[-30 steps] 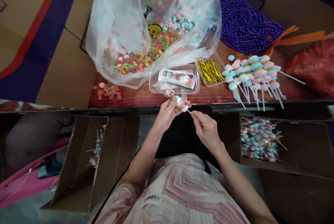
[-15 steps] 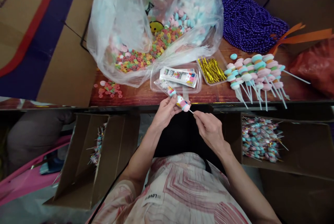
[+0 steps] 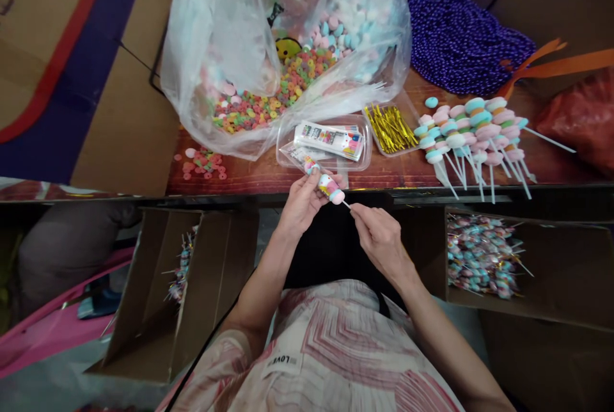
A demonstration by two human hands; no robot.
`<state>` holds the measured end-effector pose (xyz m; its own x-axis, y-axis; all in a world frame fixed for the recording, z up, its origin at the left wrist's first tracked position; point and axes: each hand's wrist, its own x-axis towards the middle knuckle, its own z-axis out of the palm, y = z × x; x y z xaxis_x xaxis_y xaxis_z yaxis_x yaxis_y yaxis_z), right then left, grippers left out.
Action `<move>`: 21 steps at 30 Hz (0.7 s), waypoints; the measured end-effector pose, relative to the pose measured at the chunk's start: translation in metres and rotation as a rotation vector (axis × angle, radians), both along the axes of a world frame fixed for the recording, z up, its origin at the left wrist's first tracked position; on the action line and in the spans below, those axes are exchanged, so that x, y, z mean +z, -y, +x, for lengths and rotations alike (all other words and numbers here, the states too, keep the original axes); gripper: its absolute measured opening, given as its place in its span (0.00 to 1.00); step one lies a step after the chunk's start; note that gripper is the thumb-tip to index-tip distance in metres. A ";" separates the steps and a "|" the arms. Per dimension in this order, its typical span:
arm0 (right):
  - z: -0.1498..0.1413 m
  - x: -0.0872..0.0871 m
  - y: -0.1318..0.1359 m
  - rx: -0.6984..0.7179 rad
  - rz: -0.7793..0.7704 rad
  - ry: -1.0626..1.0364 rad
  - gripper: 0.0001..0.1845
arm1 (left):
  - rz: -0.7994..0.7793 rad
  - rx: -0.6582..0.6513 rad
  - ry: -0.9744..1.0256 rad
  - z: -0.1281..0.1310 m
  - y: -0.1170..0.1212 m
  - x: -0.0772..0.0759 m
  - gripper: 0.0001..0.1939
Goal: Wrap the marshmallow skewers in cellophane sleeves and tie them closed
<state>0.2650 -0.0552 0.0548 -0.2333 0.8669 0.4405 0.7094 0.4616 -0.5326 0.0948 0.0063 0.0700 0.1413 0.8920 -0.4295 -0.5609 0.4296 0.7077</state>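
Observation:
My left hand [image 3: 303, 204] is closed around a clear printed wrapper [image 3: 298, 156] that covers most of a marshmallow candy skewer [image 3: 336, 197]. A pink marshmallow shows at the wrapper's lower end. The thumb and fingers of my right hand [image 3: 378, 233] pinch the white stick below it. Just beyond my hands, a clear plastic tray [image 3: 368, 156] holds a stack of flat printed wrappers [image 3: 329, 141]. Gold twist ties [image 3: 391, 129] lie in a smaller tray beside it. To the right, several unwrapped candy skewers [image 3: 472, 127] are piled with their sticks over the table edge.
A large open plastic bag [image 3: 211, 34] contains ring gummies [image 3: 268, 102] and marshmallows. Loose gummies [image 3: 206, 164] lie on the table [image 3: 259, 175]. Purple cord [image 3: 465, 41] sits at the back right. Cardboard boxes with wrapped skewers [image 3: 482, 258] stand below on both sides.
Both hands have shifted slightly left with the skewer. The wrapper's upper end now lies lower over the tray's front left corner. My grip on each part stays the same.

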 end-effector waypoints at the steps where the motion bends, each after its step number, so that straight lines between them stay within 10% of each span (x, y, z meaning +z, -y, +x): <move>1: 0.003 0.000 -0.001 0.004 0.023 0.018 0.11 | -0.012 0.011 -0.003 0.001 0.000 0.000 0.19; 15: -0.015 -0.007 -0.005 -0.072 0.076 0.061 0.14 | 0.093 0.011 -0.027 0.016 0.015 -0.007 0.20; 21: -0.025 0.008 0.007 -0.033 -0.323 -0.328 0.10 | 0.068 0.130 0.023 0.012 0.010 -0.004 0.17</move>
<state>0.2400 -0.0625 0.0628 -0.0968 0.9764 0.1930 0.4906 0.2155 -0.8443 0.1063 -0.0034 0.0662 0.0323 0.9302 -0.3656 -0.6253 0.3041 0.7187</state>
